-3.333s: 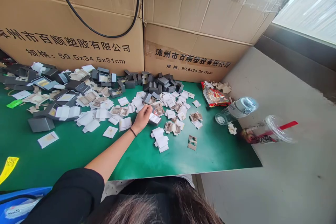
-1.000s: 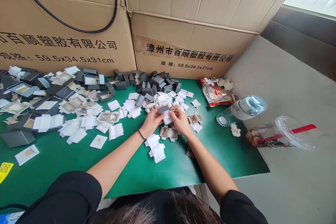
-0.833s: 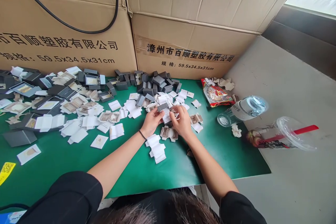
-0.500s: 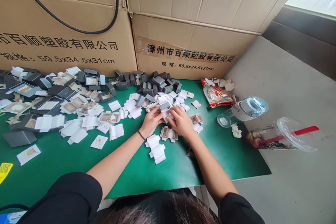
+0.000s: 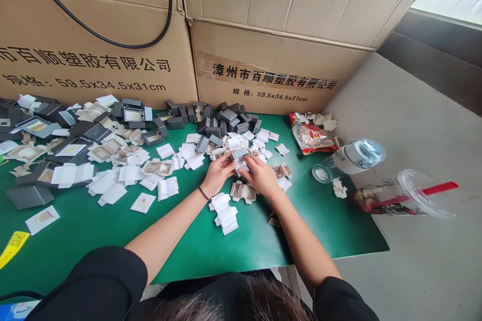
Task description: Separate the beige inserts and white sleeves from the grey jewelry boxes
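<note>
- Box (image 5: 239, 153), small and grey, is between both hands at the near side of the paper pile (image 5: 191, 154).
- Left hand (image 5: 217, 175) grasps its left side; right hand (image 5: 260, 176) bends its fingers at the other side, but what they pinch is hidden.
- Seconds ago the left hand alone held a box; the right has since joined, so this looks like two-handed work rather than picking up.
- Just nearer lie a brown insert (image 5: 243, 191) and unfolded paper (image 5: 225, 214) on the table (image 5: 196, 246).
- Beyond, more boxes (image 5: 228, 116) lie heaped before cartons (image 5: 263, 50).
</note>
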`<move>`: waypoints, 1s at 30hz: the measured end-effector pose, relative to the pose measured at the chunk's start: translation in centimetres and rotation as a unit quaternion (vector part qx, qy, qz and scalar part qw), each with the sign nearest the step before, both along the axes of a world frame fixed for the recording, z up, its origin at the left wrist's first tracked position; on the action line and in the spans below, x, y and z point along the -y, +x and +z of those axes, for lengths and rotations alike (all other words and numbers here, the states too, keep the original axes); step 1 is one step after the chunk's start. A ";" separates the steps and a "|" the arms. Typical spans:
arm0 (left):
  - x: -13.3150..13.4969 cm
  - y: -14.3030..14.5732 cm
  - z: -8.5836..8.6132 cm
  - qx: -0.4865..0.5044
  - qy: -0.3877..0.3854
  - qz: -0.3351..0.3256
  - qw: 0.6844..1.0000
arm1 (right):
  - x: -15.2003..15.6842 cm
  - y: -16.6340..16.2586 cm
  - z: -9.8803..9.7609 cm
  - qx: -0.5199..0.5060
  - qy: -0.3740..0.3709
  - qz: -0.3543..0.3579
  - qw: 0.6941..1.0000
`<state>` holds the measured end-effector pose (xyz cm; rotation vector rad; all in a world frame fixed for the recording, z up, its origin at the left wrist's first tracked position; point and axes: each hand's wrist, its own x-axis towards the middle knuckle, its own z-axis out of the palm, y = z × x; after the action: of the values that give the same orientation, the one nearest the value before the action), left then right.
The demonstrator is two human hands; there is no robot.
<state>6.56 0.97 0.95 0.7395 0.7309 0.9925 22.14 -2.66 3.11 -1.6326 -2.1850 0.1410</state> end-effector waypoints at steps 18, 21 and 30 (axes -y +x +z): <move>0.4 0.2 0.2 0.009 -0.017 0.026 0.999 | 0.0 -0.8 -0.2 -0.067 -0.023 -0.024 0.997; 0.4 0.2 0.0 0.011 -0.020 0.024 0.999 | -0.1 -0.8 -0.4 -0.070 -0.023 -0.019 0.997; -0.2 0.2 -0.4 0.035 -0.016 0.044 0.998 | -0.2 -0.9 -1.1 -0.084 0.012 -0.030 0.996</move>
<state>6.77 1.17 0.52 0.6454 0.7224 1.0795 21.23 -2.44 1.97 -1.6097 -2.0035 0.2251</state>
